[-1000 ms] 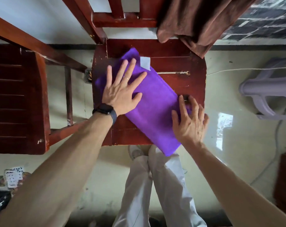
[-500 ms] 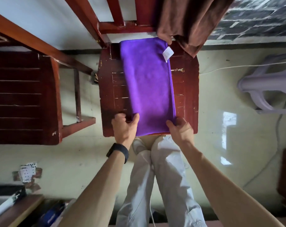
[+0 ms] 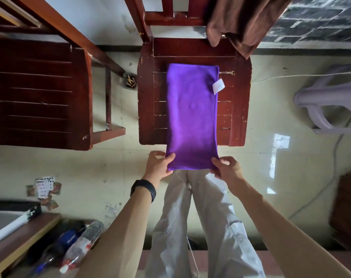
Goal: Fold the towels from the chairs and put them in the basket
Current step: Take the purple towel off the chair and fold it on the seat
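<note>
Purple towel [image 3: 192,115], folded into a long strip, lies down the middle of the wooden chair seat [image 3: 150,93], its near end hanging past the seat's near edge. The left hand [image 3: 159,164] pinches the near left corner, thumb on top; the right hand [image 3: 227,169] pinches the near right corner the same way, and the fingers below the cloth are hidden. One white tag [image 3: 218,86] sticks out at the towel's right edge. A brown towel [image 3: 240,21] drapes over the chair back, its top cut off by the frame. Two wooden chairs show; the left chair [image 3: 40,93] is partly cropped. Two plastic bottles [image 3: 78,243] lie near left, blurred. Playing cards [image 3: 43,186] are scattered on the floor, count unclear.
</note>
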A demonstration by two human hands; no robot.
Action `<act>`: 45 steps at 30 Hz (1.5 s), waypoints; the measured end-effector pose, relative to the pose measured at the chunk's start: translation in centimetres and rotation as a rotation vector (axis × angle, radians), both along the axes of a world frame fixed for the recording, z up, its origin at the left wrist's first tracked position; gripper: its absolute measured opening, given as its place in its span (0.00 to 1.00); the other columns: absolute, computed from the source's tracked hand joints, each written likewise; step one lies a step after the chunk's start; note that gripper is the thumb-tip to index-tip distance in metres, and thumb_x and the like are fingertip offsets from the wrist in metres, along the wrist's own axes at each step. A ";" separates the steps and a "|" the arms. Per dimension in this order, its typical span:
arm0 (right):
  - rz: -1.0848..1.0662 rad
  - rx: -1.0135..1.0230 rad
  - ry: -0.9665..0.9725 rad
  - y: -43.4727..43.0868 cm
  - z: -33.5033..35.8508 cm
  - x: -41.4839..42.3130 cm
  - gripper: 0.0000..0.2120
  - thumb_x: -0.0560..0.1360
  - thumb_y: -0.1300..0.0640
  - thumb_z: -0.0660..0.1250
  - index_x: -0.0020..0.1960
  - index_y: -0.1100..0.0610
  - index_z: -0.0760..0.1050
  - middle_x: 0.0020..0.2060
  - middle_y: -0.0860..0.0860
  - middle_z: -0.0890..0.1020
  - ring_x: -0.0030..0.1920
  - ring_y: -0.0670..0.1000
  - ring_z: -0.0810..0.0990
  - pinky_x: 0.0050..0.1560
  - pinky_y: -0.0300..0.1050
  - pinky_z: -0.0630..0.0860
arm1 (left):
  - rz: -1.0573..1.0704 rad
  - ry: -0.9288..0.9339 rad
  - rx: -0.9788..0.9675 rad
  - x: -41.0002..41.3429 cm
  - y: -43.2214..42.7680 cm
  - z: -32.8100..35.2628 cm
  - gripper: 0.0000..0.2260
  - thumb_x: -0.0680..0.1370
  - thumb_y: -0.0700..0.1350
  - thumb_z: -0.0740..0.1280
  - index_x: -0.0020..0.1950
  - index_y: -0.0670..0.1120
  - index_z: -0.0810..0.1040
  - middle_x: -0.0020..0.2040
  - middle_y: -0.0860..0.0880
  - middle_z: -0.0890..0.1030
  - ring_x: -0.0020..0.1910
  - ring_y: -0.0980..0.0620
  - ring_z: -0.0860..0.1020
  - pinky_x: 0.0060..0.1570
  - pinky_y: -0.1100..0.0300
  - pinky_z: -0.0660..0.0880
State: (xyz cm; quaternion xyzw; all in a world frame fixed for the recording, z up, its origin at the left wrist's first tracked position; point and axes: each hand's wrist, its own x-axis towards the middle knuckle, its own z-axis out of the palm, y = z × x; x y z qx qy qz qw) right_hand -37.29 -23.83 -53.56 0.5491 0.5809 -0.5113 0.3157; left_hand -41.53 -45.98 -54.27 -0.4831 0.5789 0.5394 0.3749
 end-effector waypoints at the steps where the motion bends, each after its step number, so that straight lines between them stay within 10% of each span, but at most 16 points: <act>1: 0.009 0.020 -0.004 -0.4 0.8 0.7 0.10 0.77 0.58 0.72 0.46 0.54 0.70 0.38 0.60 0.82 0.29 0.54 0.81 0.30 0.44 0.77 | 0.004 -0.022 -0.001 0.6 -0.2 0.8 0.12 0.75 0.41 0.74 0.49 0.45 0.70 0.51 0.40 0.79 0.41 0.45 0.80 0.38 0.53 0.80; 7: 0.144 0.076 0.041 -1.2 5.2 3.0 0.11 0.77 0.58 0.67 0.48 0.40 0.72 0.37 0.61 0.85 0.30 0.58 0.82 0.34 0.49 0.79 | -0.214 0.013 0.021 2.4 -1.3 5.2 0.12 0.78 0.36 0.64 0.51 0.54 0.71 0.45 0.41 0.79 0.34 0.46 0.77 0.38 0.53 0.78; 16: 0.050 -0.145 0.276 2.6 7.0 -5.3 0.06 0.72 0.62 0.67 0.46 0.56 0.81 0.37 0.53 0.84 0.32 0.50 0.82 0.35 0.41 0.76 | -0.655 0.122 0.229 -7.2 -1.4 7.5 0.20 0.69 0.38 0.64 0.60 0.49 0.80 0.46 0.39 0.83 0.38 0.51 0.81 0.34 0.62 0.70; 18: 0.201 0.007 0.327 3.2 5.1 -7.3 0.02 0.73 0.57 0.72 0.43 0.51 0.82 0.30 0.45 0.82 0.30 0.45 0.80 0.37 0.43 0.76 | -0.890 0.284 0.060 -9.2 -1.1 6.3 0.07 0.71 0.48 0.73 0.48 0.49 0.83 0.41 0.44 0.84 0.37 0.53 0.78 0.36 0.61 0.69; 20: 0.360 0.194 0.361 3.4 2.8 -9.3 0.09 0.74 0.46 0.70 0.41 0.50 0.81 0.28 0.44 0.81 0.34 0.49 0.82 0.40 0.48 0.78 | -0.990 0.467 -0.178 -11.2 -0.5 4.2 0.19 0.74 0.57 0.72 0.30 0.46 0.74 0.31 0.47 0.75 0.32 0.52 0.72 0.36 0.58 0.65; 27: 0.410 0.407 0.419 1.2 -3.2 -14.8 0.14 0.84 0.46 0.56 0.54 0.57 0.70 0.42 0.55 0.81 0.46 0.64 0.81 0.42 0.49 0.69 | -0.752 0.362 -0.276 -15.0 3.4 -1.6 0.26 0.83 0.61 0.54 0.70 0.43 0.73 0.69 0.39 0.75 0.68 0.40 0.72 0.65 0.54 0.67; 45: 0.625 0.682 0.385 0.3 -5.8 -17.0 0.17 0.83 0.38 0.50 0.60 0.48 0.69 0.47 0.52 0.83 0.48 0.64 0.80 0.43 0.49 0.65 | -0.676 0.567 -0.636 -15.3 4.3 -4.9 0.22 0.84 0.59 0.51 0.53 0.45 0.78 0.50 0.41 0.84 0.51 0.35 0.79 0.45 0.49 0.73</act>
